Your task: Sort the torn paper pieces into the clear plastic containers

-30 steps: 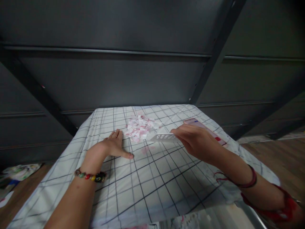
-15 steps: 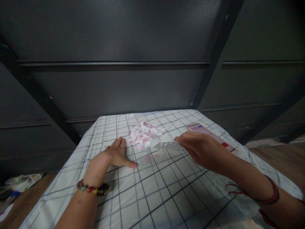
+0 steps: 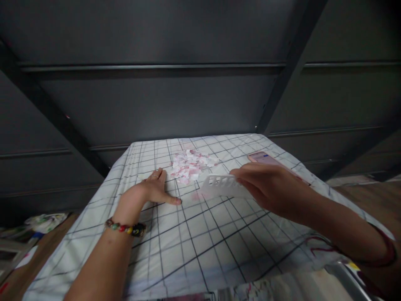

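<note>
My left hand (image 3: 156, 190) lies flat on the checked cloth (image 3: 188, 234), thumb stretched out to the right. Just beyond its fingertips is a loose heap of small white and pink paper scraps (image 3: 191, 164). My right hand (image 3: 271, 186) pinches a thin white plastic piece with a row of slots (image 3: 221, 186) along its upper edge. This piece is tilted just in front of the heap; part of it is hidden behind my fingers, and I cannot tell whether it touches the cloth.
A phone in a pink case (image 3: 266, 158) lies beyond my right hand, partly covered by it. Dark grey panels (image 3: 175, 104) stand behind the far edge of the cloth. Blurred items, including a metal-edged object (image 3: 347, 276), are along the near side.
The white plastic piece has tilted and come slightly away from the paper heap, showing more of its face. My left hand stays on the cloth. The camera view has shifted.
</note>
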Tool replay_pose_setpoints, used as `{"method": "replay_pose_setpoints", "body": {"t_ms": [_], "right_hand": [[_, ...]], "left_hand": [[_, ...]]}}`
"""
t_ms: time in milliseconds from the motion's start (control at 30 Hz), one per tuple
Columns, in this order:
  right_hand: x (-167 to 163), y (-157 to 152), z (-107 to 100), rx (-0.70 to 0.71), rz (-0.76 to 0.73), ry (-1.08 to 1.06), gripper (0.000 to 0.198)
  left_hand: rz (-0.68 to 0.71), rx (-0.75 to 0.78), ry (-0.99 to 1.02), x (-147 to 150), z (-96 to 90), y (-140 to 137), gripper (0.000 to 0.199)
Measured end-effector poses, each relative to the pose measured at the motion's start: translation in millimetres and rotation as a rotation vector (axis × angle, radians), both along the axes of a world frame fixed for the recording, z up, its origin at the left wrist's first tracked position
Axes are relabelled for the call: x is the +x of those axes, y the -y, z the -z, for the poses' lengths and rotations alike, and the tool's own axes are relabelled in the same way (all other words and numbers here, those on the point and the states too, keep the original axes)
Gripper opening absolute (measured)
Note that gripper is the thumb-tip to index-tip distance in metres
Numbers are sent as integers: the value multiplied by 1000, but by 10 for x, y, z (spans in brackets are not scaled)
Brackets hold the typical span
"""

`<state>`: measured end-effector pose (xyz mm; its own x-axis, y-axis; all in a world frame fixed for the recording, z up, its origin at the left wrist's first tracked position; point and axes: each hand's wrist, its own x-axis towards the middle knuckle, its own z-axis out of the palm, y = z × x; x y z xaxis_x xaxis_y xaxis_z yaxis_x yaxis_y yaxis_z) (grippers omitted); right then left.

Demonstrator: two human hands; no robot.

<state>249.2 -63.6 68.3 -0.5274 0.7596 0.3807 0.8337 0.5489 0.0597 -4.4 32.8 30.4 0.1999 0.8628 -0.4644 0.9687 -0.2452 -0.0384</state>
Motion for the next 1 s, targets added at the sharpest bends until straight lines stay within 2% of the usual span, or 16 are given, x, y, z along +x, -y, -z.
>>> {"method": "replay_pose_setpoints", "body": {"t_ms": [167, 367, 567, 733, 833, 900, 1000], "right_hand": [[-133, -36, -30, 28, 67, -8, 22], [-258, -32, 37, 13, 71, 40, 27], [-294, 24, 34, 14, 23, 4, 32], [-397, 193, -40, -108, -50, -26, 28], [-440, 285, -78, -132, -104, -23, 28], [-424, 318, -78, -103, -80, -32, 28], [-346, 348, -39, -3, 58, -27, 28]], "left_hand": [[-23, 2, 21, -1, 9, 76, 119], [-42, 134, 61, -153, 153, 320, 99], [-83, 196, 31, -380, 245, 574, 85], [-87, 229, 58, -477, 273, 743, 80], [-65, 294, 78, -560, 331, 846, 75], [-34, 343, 88, -621, 374, 925, 70], [9, 412, 79, -696, 412, 1050, 63]]}}
